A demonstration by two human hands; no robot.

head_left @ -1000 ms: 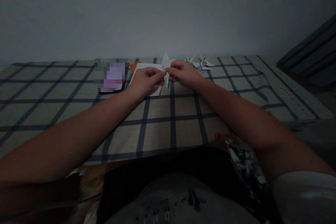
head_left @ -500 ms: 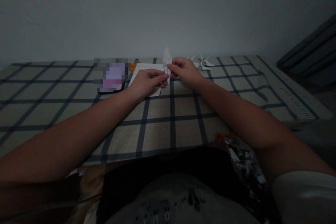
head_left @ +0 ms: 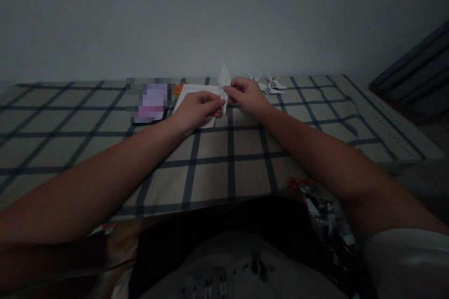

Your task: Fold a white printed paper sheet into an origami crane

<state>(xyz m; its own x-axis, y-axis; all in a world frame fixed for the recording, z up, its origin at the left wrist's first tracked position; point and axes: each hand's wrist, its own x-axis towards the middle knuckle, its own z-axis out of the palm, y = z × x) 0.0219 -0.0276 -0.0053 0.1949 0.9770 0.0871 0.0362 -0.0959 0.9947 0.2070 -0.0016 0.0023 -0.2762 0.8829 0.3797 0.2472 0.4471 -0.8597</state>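
Between my two hands a folded white origami paper (head_left: 224, 75) stands with its pointed tip upward, over the far part of the table. The fingers and thumb of my left hand (head_left: 199, 108) pinch its lower left side. My right hand (head_left: 247, 94) grips it from the right, thumb and fingertips closed on the middle folds. Fingers cover part of the folds. White paper sheets (head_left: 206, 122) lie under and behind my left hand. Just beyond my right hand sit folded paper cranes (head_left: 271, 85).
A phone (head_left: 151, 102) with a blurred purple screen lies left of the paper sheets. Behind it is a small orange item (head_left: 180, 88). A checked cloth (head_left: 210, 177) covers the table, which meets a plain wall (head_left: 224, 18). Below the table's near edge hangs a shiny crumpled bag (head_left: 329, 219).
Almost nothing differs. Both hands keep their grip on the folded paper, and its tip sits very slightly lower and further right in the view.
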